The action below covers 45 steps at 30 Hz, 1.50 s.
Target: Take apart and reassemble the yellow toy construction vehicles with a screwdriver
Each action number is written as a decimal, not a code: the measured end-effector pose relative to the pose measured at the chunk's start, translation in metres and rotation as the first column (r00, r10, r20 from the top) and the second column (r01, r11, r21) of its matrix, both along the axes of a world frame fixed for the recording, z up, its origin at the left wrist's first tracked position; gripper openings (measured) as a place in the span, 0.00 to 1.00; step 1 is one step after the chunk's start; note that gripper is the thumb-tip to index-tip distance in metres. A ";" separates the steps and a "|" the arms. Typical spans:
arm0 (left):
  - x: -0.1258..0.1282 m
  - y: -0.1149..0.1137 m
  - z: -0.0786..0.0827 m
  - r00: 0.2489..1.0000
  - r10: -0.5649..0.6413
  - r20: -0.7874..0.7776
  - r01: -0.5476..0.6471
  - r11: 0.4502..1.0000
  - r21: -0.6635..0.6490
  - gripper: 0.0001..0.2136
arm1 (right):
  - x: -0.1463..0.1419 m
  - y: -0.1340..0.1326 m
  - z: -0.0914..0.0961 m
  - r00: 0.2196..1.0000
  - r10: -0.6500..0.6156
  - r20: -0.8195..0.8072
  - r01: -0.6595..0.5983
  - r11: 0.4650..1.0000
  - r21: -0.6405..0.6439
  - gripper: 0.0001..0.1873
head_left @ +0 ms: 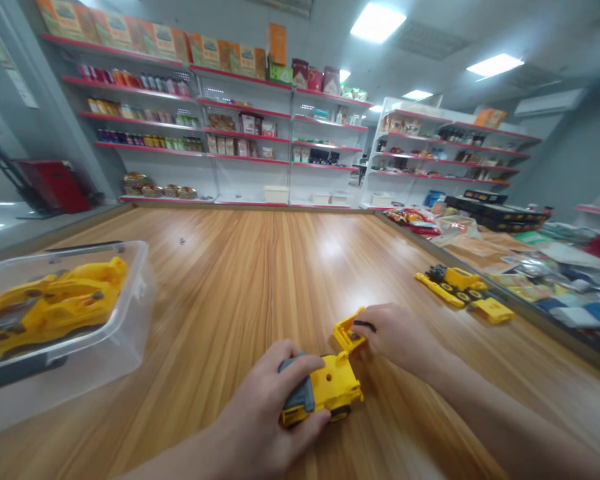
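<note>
My left hand (275, 400) is wrapped round a yellow toy truck (333, 381) with a grey cab, low over the front of the wooden table (230, 287). Just beyond the truck, my right hand (393, 333) grips a small yellow toy part (347, 331). A thin black piece (365, 325) sticks out by the right fingers; whether it belongs to the yellow part I cannot tell. The yellow part is close to the truck's far edge, and whether they touch is unclear.
At the left stands a clear plastic bin (143, 293) with yellow toy vehicles (55, 300) inside. Yellow and black toy parts (460, 283) lie on the right. Packaged goods (530, 260) crowd beyond the right edge. Stocked shelves (245, 137) line the back.
</note>
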<state>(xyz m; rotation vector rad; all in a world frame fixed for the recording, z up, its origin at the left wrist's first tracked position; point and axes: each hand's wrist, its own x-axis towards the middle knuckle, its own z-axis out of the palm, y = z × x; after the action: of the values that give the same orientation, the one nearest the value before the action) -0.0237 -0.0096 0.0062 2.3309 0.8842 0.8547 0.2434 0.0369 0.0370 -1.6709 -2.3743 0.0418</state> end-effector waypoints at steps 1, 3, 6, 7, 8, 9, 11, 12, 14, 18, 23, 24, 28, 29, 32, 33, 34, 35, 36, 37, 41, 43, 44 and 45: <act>-0.001 0.000 -0.001 1.000 -0.003 0.023 0.003 1.000 -0.005 0.24 | 0.000 0.000 -0.001 1.000 -0.006 0.015 0.007 1.000 -0.021 0.10; -0.003 0.001 -0.005 0.997 -0.023 0.070 0.024 1.000 -0.009 0.32 | -0.002 0.001 -0.001 0.999 -0.024 0.039 0.026 0.998 -0.058 0.10; -0.006 0.005 -0.012 0.989 -0.077 0.128 0.080 0.997 -0.018 0.38 | -0.005 0.001 0.003 0.996 -0.055 0.066 0.062 0.992 -0.106 0.08; -0.007 0.006 -0.014 0.987 -0.081 0.140 0.087 0.996 -0.032 0.38 | -0.006 0.002 0.004 0.995 -0.061 0.072 0.070 0.990 -0.120 0.08; -0.007 0.008 -0.015 0.986 -0.079 0.148 0.087 0.995 -0.049 0.39 | -0.008 0.002 0.005 0.995 -0.067 0.077 0.077 0.988 -0.132 0.08; -0.008 0.009 -0.016 0.985 -0.074 0.154 0.084 0.994 -0.064 0.39 | -0.010 0.002 0.006 0.994 -0.072 0.081 0.083 0.987 -0.141 0.08; -0.008 0.011 -0.016 0.985 -0.070 0.159 0.085 0.992 -0.090 0.37 | -0.014 0.002 0.008 0.994 -0.077 0.082 0.089 0.983 -0.158 0.08; -0.009 0.012 -0.015 0.985 -0.070 0.158 0.086 0.991 -0.100 0.36 | -0.015 0.001 0.008 0.994 -0.077 0.081 0.090 0.981 -0.169 0.09; -0.009 0.012 -0.011 0.987 -0.070 0.146 0.087 0.990 -0.115 0.31 | -0.017 0.000 0.010 0.995 -0.073 0.074 0.087 0.975 -0.204 0.09; -0.013 0.014 -0.001 0.995 -0.068 0.079 0.073 0.995 -0.064 0.21 | -0.016 -0.003 0.013 0.997 -0.049 0.055 0.062 0.956 -0.288 0.06; -0.018 0.014 0.010 0.988 -0.014 -0.153 0.037 0.988 0.151 0.17 | -0.016 -0.005 0.013 0.997 -0.047 0.058 0.062 0.950 -0.306 0.07; -0.018 0.013 0.012 0.981 -0.028 -0.190 0.054 0.990 0.133 0.18 | -0.017 -0.005 0.013 0.997 -0.049 0.062 0.065 0.953 -0.296 0.06; -0.015 0.009 0.020 0.959 -0.070 -0.273 0.062 0.997 -0.040 0.21 | -0.020 -0.004 0.007 0.997 -0.051 0.056 0.063 0.972 -0.225 0.07; -0.013 0.009 0.023 0.961 -0.060 -0.271 0.043 0.997 -0.070 0.21 | -0.021 -0.004 0.006 0.997 -0.054 0.046 0.062 0.977 -0.205 0.07; -0.010 0.011 0.035 0.987 0.028 -0.160 -0.063 0.974 -0.217 0.17 | -0.020 -0.003 0.005 0.996 -0.085 0.001 0.084 0.988 -0.129 0.08; -0.009 0.012 0.038 0.994 0.070 -0.082 -0.094 0.938 -0.334 0.17 | -0.020 -0.004 0.007 0.994 -0.102 -0.028 0.100 0.991 -0.088 0.09; -0.008 0.013 0.041 0.994 0.111 0.023 -0.086 0.873 -0.481 0.17 | -0.020 -0.006 0.009 0.990 -0.113 -0.083 0.111 0.994 -0.024 0.09; -0.008 0.013 0.041 0.976 0.158 0.148 -0.029 0.770 -0.637 0.17 | -0.022 -0.009 0.012 0.980 -0.102 -0.171 0.113 0.992 0.061 0.09; -0.008 0.014 0.040 0.934 0.215 0.286 0.085 0.643 -0.761 0.17 | -0.023 -0.013 0.015 0.958 -0.063 -0.281 0.111 0.981 0.157 0.08; -0.007 0.014 0.036 0.864 0.284 0.416 0.232 0.509 -0.829 0.16 | -0.026 -0.018 0.017 0.917 0.013 -0.400 0.099 0.961 0.257 0.07; -0.007 0.017 0.009 0.636 0.534 0.557 0.560 0.177 -0.809 0.17 | -0.043 -0.036 0.017 0.718 0.332 -0.611 -0.049 0.901 0.432 0.04; -0.007 0.018 -0.003 0.608 0.505 0.613 0.650 0.126 -0.749 0.18 | -0.052 -0.041 0.013 0.662 0.438 -0.608 -0.148 0.871 0.468 0.06; -0.007 0.019 -0.007 0.598 0.478 0.643 0.686 0.110 -0.719 0.18 | -0.056 -0.042 0.011 0.641 0.483 -0.596 -0.186 0.852 0.490 0.07; -0.008 0.019 -0.009 0.589 0.448 0.673 0.715 0.099 -0.692 0.18 | -0.059 -0.043 0.009 0.624 0.521 -0.583 -0.215 0.831 0.513 0.08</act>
<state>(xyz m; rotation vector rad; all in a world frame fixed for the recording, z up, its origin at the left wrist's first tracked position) -0.0314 0.0095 -0.0031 0.5054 0.4059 0.6651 0.1848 -0.0060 0.0459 -0.7234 -1.8916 0.2179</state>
